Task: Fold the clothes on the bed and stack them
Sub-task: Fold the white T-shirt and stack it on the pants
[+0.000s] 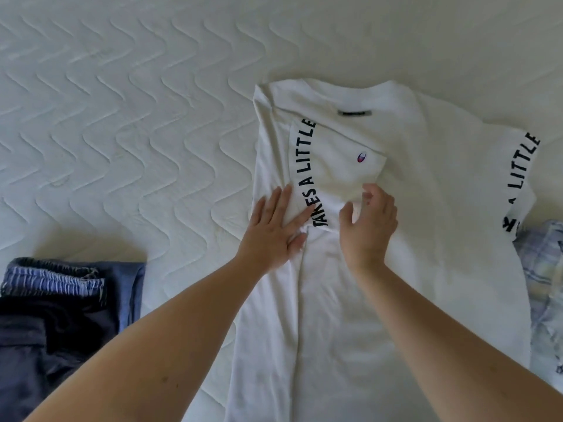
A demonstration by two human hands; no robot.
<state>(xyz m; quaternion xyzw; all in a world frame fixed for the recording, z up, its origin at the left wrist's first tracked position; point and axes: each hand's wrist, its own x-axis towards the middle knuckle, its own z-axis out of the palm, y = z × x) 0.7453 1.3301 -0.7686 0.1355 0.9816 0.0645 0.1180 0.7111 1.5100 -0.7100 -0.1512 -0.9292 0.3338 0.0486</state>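
Note:
A white T-shirt [411, 226] with black lettering on its sleeves lies flat on the bed, collar away from me. Its left sleeve is folded inward over the chest; the right sleeve [522, 175] is spread out. My left hand [274, 226] presses flat on the folded left edge, fingers straight. My right hand [370, 220] hovers over the folded sleeve with fingers loosely curved, holding nothing.
A stack of folded dark and blue clothes [61, 303] sits at the lower left. A pale blue and white patterned garment [545, 287] lies at the right edge, partly under the shirt. The quilted white mattress [122, 117] stretches around them.

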